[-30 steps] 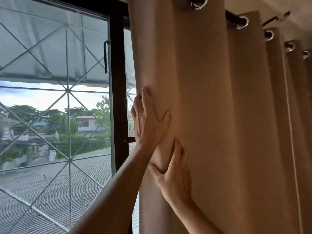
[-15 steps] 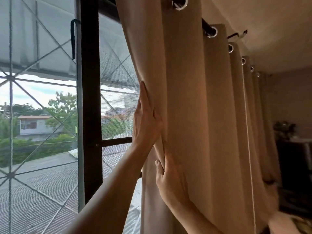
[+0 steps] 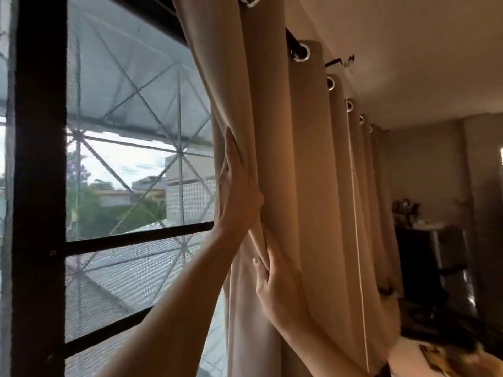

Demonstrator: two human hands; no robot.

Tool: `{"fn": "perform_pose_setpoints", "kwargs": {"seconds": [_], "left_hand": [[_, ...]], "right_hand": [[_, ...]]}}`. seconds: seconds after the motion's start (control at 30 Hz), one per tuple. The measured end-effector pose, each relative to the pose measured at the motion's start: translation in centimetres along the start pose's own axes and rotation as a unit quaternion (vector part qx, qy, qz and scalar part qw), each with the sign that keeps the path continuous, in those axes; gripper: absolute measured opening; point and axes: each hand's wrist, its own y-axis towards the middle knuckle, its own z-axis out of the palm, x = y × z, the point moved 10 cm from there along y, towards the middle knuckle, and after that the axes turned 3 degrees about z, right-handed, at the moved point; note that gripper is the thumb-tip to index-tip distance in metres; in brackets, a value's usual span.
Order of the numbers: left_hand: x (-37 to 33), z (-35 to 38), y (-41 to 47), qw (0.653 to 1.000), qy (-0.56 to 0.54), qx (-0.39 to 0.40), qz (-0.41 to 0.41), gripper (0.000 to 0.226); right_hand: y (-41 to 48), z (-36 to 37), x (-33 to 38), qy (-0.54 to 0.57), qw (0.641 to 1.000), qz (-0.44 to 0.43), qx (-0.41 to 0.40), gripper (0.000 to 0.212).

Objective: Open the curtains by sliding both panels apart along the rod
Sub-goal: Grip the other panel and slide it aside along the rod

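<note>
A beige curtain panel [image 3: 307, 186] hangs by metal rings [image 3: 303, 54] from a dark rod [image 3: 291, 42] and is bunched into deep folds running to the right. My left hand [image 3: 236, 194] lies along the panel's leading edge at mid height, fingers pointing up, thumb pressed into the fold. Just below it, my right hand [image 3: 275, 284] has its fingers tucked into the same fold. Both forearms reach up from the bottom of the view. No second panel is in view.
The uncovered window [image 3: 130, 159] with its dark frame [image 3: 38, 186] and diagonal metal grille fills the left. At the far right stands a dark cabinet [image 3: 435, 257] with small items on top. The ceiling is close above the rod.
The curtain's edge has slid further right with both hands on it, baring more window. The folds have bunched tighter, and the view has turned right toward the room.
</note>
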Motion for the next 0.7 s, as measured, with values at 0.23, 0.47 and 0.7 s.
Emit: {"fn": "perform_pose_setpoints", "kwargs": {"seconds": [0.23,0.47,0.7], "left_hand": [[-0.3,6.7,0.3,1.000,0.025,0.016,0.010,0.087],[0.6,13.7,0.6,0.998,0.048,0.038,-0.011,0.087],[1.7,19.6,0.7,0.997,0.051,0.055,-0.021,0.091]], "right_hand": [[2.8,1.3,-7.8,0.005,0.994,0.045,0.101,0.031],[5.5,1.4,-14.7,0.069,0.994,0.051,0.074,0.028],[7.8,2.0,-19.8,0.129,0.987,0.028,0.092,0.056]]}}
